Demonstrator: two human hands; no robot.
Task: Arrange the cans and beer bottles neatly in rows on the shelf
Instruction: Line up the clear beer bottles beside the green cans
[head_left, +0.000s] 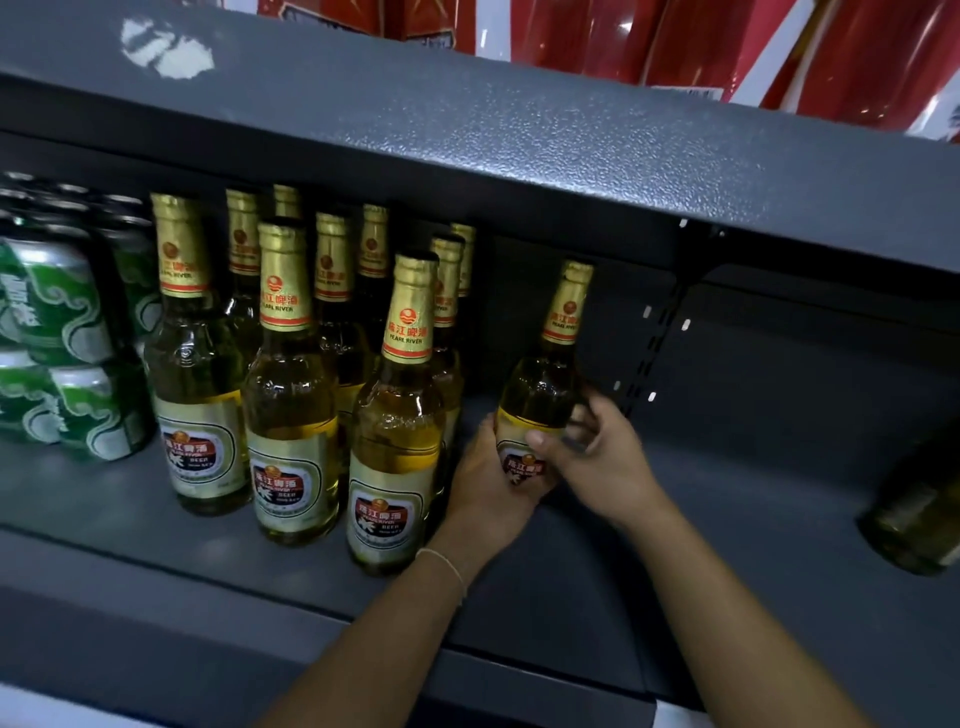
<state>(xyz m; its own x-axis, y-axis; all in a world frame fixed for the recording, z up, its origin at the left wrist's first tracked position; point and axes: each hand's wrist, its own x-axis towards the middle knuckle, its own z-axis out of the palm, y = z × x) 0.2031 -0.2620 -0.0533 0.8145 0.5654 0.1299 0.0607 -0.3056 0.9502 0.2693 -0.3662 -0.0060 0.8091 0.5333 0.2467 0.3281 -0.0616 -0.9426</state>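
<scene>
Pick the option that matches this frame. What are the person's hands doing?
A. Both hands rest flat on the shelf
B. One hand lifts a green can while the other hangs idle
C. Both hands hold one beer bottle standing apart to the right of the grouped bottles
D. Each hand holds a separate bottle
C: the left hand and the right hand both wrap the lower body of a single beer bottle, which stands apart, right of the grouped bottles.

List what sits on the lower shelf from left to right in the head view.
Stacked green beer cans → cluster of gold-foil-necked glass beer bottles → lone matching bottle gripped by left hand and right hand → blurred dark bottle at the right edge.
</scene>
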